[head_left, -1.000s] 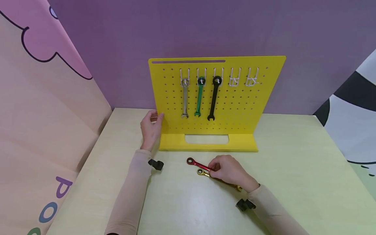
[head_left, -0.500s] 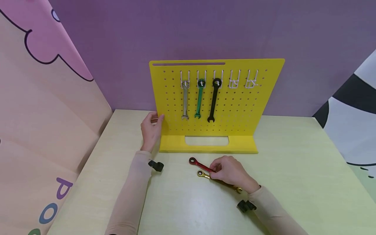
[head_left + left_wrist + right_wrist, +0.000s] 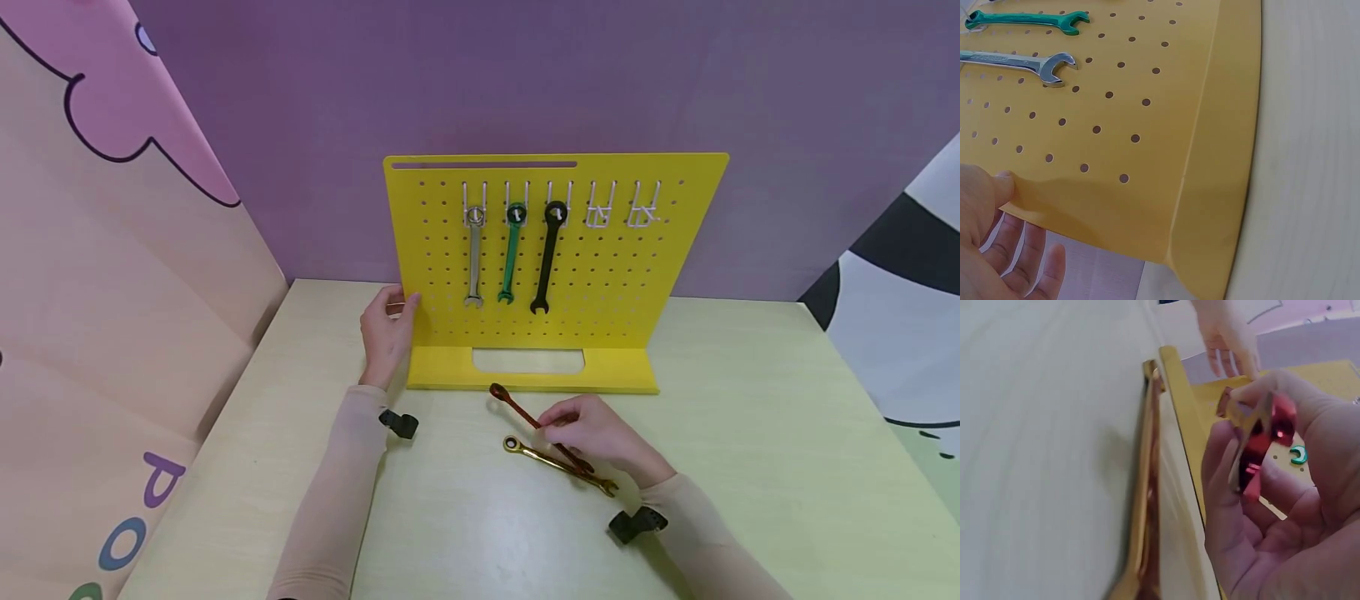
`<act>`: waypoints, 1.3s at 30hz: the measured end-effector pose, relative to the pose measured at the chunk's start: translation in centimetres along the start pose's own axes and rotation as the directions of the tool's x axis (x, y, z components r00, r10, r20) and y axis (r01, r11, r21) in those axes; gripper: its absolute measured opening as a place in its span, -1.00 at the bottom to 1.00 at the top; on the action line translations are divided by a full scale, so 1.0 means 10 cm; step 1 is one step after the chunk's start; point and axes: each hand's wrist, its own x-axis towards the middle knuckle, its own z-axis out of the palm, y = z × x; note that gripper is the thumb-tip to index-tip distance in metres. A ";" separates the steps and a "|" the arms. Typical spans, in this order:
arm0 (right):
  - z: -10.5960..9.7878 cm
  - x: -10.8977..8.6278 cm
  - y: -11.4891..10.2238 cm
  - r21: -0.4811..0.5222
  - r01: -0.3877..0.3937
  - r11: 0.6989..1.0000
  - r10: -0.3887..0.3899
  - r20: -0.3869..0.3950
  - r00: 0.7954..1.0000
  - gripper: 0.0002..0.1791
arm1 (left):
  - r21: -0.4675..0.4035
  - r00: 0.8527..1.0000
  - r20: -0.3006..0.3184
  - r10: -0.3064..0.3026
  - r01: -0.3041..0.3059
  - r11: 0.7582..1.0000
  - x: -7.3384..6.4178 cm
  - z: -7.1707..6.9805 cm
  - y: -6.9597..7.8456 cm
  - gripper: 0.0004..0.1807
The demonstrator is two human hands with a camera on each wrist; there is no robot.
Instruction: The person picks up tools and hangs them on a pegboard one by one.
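My right hand [image 3: 603, 433] pinches a red combination wrench [image 3: 517, 407] by its middle, tilted above the table. Its open end [image 3: 1263, 440] faces the right wrist camera. Under it lies a gold wrench [image 3: 542, 457] on the tabletop. At the left edge of the yellow pegboard [image 3: 442, 321], my left hand [image 3: 386, 333] holds on, thumb on the front face and fingers behind the edge. A silver wrench [image 3: 474, 262], a green wrench [image 3: 511, 258] and a black wrench [image 3: 548, 262] hang from hooks on the board.
Two bare white hooks [image 3: 600, 215] are on the board's right side. The board's foot [image 3: 615, 371] has a cut-out slot and rests on the pale wooden table [image 3: 750, 442]. A purple backdrop [image 3: 525, 75] stands behind.
My right hand has lifted the red wrench off the table and tilted it, its ring end now higher and nearer the board. The left hand has kept its place.
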 end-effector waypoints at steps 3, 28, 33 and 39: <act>-0.03 0.00 -0.01 0.109 -0.026 0.994 0.023 0.035 0.999 -0.69 | -0.004 1.000 0.000 -0.004 0.004 1.000 0.00 -0.01 0.00 -0.71; -0.01 -0.05 -0.01 0.600 -0.020 0.800 -0.104 0.171 0.980 -0.67 | 0.006 1.000 0.022 -0.004 0.004 1.000 -0.01 0.02 0.00 -0.69; 0.04 -0.05 -0.03 0.568 0.000 0.823 -0.094 0.137 0.986 -0.69 | 0.008 1.000 0.013 -0.018 0.018 1.000 -0.02 0.00 0.00 -0.70; 0.04 -0.09 -0.10 0.521 0.010 0.854 -0.085 0.119 0.989 -0.56 | 0.010 1.000 0.004 -0.013 0.013 1.000 -0.01 0.01 0.01 -0.70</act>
